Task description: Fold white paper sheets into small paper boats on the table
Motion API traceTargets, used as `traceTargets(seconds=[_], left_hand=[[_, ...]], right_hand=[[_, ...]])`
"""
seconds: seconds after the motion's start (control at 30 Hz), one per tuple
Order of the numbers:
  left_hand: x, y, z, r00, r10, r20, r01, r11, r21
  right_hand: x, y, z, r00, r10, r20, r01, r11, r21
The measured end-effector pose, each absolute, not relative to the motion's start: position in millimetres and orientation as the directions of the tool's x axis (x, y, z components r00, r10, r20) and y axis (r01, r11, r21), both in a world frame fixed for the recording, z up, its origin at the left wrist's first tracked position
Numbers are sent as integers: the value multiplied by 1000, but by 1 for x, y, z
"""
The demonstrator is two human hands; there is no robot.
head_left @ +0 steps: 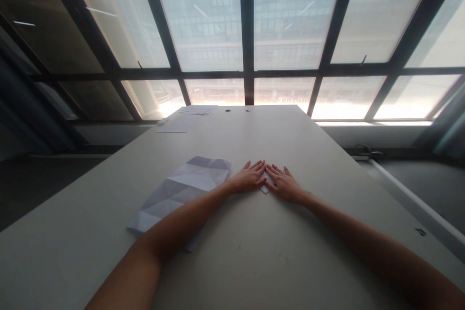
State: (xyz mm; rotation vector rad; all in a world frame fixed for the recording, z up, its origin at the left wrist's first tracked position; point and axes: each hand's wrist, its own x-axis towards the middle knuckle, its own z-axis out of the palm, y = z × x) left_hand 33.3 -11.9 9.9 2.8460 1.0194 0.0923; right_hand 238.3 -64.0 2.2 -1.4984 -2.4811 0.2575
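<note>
My left hand [250, 177] lies flat, fingers stretched out, on the left part of a small folded white paper [265, 188]. On its right part rests my right hand [284, 183], also flat with its fingers apart. The fingertips of both hands come close together at the paper's far end, and the hands cover most of it. A lower corner of the paper shows between the thumbs. To the left, partly behind my left forearm, lies a large creased sheet of white paper [189, 179], its fold lines standing up in ridges.
The white table [232, 276] reaches toward a wall of dark-framed windows [248, 34]. Flat paper sheets [174, 124] lie at its far left corner. A small dark round thing [227, 110] is at the far edge. Beyond the right side runs a pale rail [414, 198].
</note>
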Motion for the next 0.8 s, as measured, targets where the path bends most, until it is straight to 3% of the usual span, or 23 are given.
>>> traceTargets(seconds=[0.2,0.5,0.7,0.8], left_hand=[[31,-14,18,812,583,-32,582,-802,133],[30,-18,26,842,538,-42,536,-825,180],[30,-18,26,842,539,-26,534,-825,187],[30,-17,23,843,538,-10,532,-829,171]], right_hand=[[242,-60,1,-316,947,65,923,323,-212],[259,-45,-1,-70,993,95,971,89,-220],[267,-37,-5,-24,983,181,935,86,-343],[265,-40,-3,-156,951,266,877,257,-405]])
